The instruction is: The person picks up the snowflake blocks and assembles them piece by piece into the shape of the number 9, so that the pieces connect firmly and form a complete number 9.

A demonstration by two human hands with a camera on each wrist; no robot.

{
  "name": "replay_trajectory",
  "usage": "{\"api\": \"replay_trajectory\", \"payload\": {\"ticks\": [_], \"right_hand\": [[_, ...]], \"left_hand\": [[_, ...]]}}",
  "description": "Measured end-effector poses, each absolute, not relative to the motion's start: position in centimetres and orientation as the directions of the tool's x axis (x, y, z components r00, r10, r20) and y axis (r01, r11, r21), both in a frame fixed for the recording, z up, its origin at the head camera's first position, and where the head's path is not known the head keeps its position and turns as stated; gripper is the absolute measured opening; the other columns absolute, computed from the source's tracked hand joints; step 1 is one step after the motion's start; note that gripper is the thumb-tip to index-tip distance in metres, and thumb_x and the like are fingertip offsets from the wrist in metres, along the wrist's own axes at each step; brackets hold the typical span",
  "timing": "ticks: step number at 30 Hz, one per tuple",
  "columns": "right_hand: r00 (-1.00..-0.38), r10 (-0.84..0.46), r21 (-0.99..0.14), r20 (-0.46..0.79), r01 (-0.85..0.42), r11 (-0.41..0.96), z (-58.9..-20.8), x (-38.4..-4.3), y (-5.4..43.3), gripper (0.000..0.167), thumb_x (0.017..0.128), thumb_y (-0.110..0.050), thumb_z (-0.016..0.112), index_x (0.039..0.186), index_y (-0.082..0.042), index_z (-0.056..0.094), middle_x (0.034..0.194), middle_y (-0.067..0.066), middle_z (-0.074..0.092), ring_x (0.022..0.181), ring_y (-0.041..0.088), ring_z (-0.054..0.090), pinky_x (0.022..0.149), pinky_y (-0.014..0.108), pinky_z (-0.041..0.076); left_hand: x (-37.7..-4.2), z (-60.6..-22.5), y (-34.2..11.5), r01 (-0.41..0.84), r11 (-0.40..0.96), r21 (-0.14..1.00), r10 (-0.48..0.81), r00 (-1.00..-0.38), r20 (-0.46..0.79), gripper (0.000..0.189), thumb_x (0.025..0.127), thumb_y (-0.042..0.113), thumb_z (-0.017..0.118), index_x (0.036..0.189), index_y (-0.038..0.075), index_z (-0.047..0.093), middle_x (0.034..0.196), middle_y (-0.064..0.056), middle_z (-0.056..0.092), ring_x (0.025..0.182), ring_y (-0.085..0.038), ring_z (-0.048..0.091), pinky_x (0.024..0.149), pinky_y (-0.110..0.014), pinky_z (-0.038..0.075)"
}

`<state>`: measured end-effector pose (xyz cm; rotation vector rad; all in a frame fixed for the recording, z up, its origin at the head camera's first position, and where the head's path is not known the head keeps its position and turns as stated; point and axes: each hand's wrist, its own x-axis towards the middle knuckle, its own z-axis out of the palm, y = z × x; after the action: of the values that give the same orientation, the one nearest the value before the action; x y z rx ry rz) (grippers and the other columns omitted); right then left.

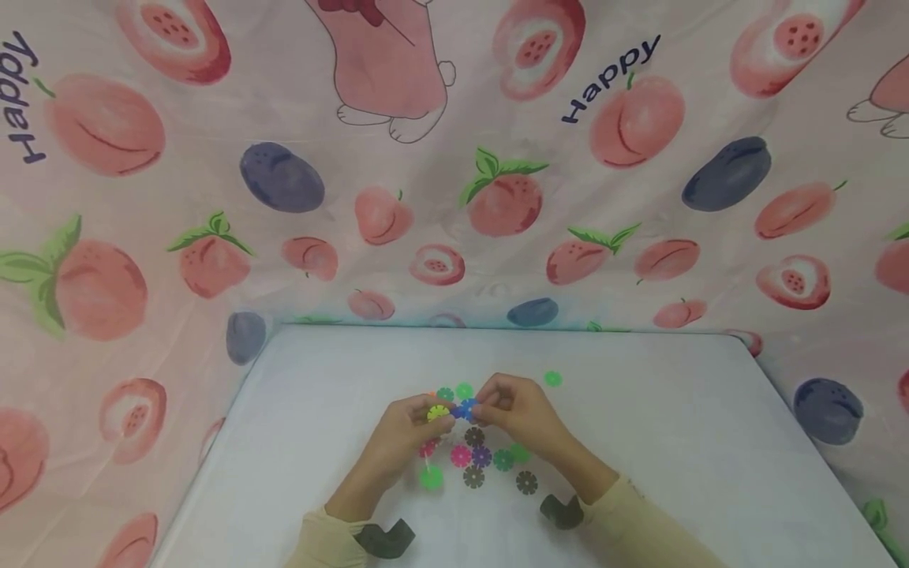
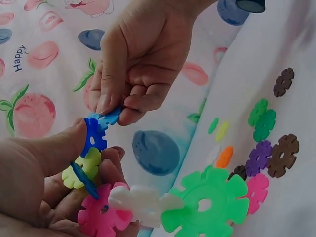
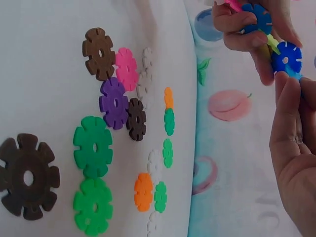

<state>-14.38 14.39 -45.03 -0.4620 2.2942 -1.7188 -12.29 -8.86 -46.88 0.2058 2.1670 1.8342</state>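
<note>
A chain of slotted plastic snowflake discs hangs from my left hand, whose thumb and fingers grip it around the yellow disc and the blue ones. In the left wrist view, the chain runs from a dark blue disc through yellow and another blue to a pink disc, a white disc and a bright green disc. My right hand pinches a light blue disc between thumb and fingers. It touches the dark blue disc's edge; how far the slots interlock is hard to tell.
Loose discs lie on the white table under and beyond the hands, among them a brown disc, a purple disc and an orange disc. One green disc lies apart at the back right. A fruit-print cloth hangs behind.
</note>
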Motion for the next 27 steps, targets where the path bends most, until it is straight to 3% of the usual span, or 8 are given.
{"api": "replay_trajectory", "payload": {"ticks": [3, 8, 11, 15, 18, 22, 27], "right_hand": [[-0.922, -0.388, -0.959, 0.008, -0.117, 0.259, -44.9, -14.2, 14.3, 0.010, 0.092, -0.012, 0.075, 0.096, -0.006, 0.067, 0.085, 0.011, 0.072, 0.088, 0.038, 0.074, 0.077, 0.028, 0.062], [-0.919, -0.394, -0.967, -0.023, -0.079, 0.241, -44.9, -14.2, 14.2, 0.012, 0.092, -0.015, 0.075, 0.098, -0.006, 0.068, 0.089, 0.015, 0.074, 0.091, 0.041, 0.073, 0.080, 0.033, 0.063], [-0.923, -0.381, -0.963, -0.058, -0.049, 0.264, -44.9, -14.2, 14.2, 0.013, 0.091, -0.019, 0.077, 0.098, -0.010, 0.070, 0.090, 0.015, 0.075, 0.091, 0.039, 0.073, 0.080, 0.035, 0.062], [-0.927, -0.362, -0.955, -0.094, -0.019, 0.296, -45.2, -14.1, 14.1, 0.014, 0.089, -0.024, 0.079, 0.094, -0.014, 0.071, 0.091, 0.018, 0.075, 0.091, 0.040, 0.072, 0.080, 0.041, 0.061], [-0.926, -0.363, -0.953, -0.108, -0.007, 0.302, -45.4, -14.1, 14.0, 0.015, 0.088, -0.026, 0.080, 0.093, -0.014, 0.072, 0.091, 0.021, 0.075, 0.092, 0.044, 0.071, 0.081, 0.049, 0.061], [-0.923, -0.371, -0.951, -0.101, -0.020, 0.307, -45.7, -14.2, 14.2, 0.015, 0.088, -0.029, 0.079, 0.092, -0.015, 0.072, 0.091, 0.019, 0.076, 0.090, 0.045, 0.070, 0.081, 0.054, 0.060], [-0.937, -0.339, -0.942, -0.082, -0.038, 0.332, -46.5, -15.0, 15.1, 0.014, 0.090, -0.029, 0.078, 0.093, -0.016, 0.073, 0.085, 0.010, 0.076, 0.087, 0.041, 0.071, 0.078, 0.050, 0.059]], "left_hand": [[-12.2, -46.7, -8.9, -0.088, 0.177, 0.980, 0.297, -0.945, -0.139, 0.033, 0.093, 0.030, 0.075, 0.117, 0.009, 0.071, 0.123, -0.011, 0.073, 0.104, -0.022, 0.072, 0.091, -0.031, 0.057], [-12.3, -46.5, -8.8, -0.108, 0.161, 0.981, 0.331, -0.930, -0.157, 0.032, 0.096, 0.027, 0.070, 0.121, 0.006, 0.068, 0.128, -0.020, 0.068, 0.102, -0.028, 0.071, 0.099, -0.039, 0.052], [-12.3, -46.5, -8.6, -0.115, 0.193, 0.975, 0.348, -0.921, -0.177, 0.034, 0.100, 0.032, 0.063, 0.125, 0.010, 0.067, 0.129, -0.016, 0.066, 0.104, -0.027, 0.068, 0.100, -0.040, 0.049], [-12.3, -46.7, -8.2, -0.129, 0.223, 0.966, 0.356, -0.912, -0.204, 0.044, 0.101, 0.049, 0.056, 0.130, 0.018, 0.066, 0.122, -0.006, 0.067, 0.105, -0.024, 0.064, 0.089, -0.034, 0.053], [-12.3, -46.7, -8.0, -0.155, 0.194, 0.969, 0.367, -0.904, -0.218, 0.048, 0.100, 0.056, 0.056, 0.129, 0.019, 0.066, 0.117, -0.006, 0.066, 0.092, -0.021, 0.062, 0.075, -0.027, 0.053], [-12.2, -46.6, -8.0, -0.171, 0.173, 0.970, 0.364, -0.904, -0.224, 0.044, 0.101, 0.050, 0.057, 0.126, 0.016, 0.066, 0.113, -0.012, 0.065, 0.078, -0.015, 0.055, 0.066, -0.023, 0.049], [-11.9, -46.5, -8.2, -0.197, 0.161, 0.967, 0.338, -0.910, -0.242, 0.037, 0.105, 0.040, 0.054, 0.134, 0.020, 0.063, 0.107, -0.009, 0.061, 0.079, -0.015, 0.056, 0.067, -0.024, 0.051]]}}
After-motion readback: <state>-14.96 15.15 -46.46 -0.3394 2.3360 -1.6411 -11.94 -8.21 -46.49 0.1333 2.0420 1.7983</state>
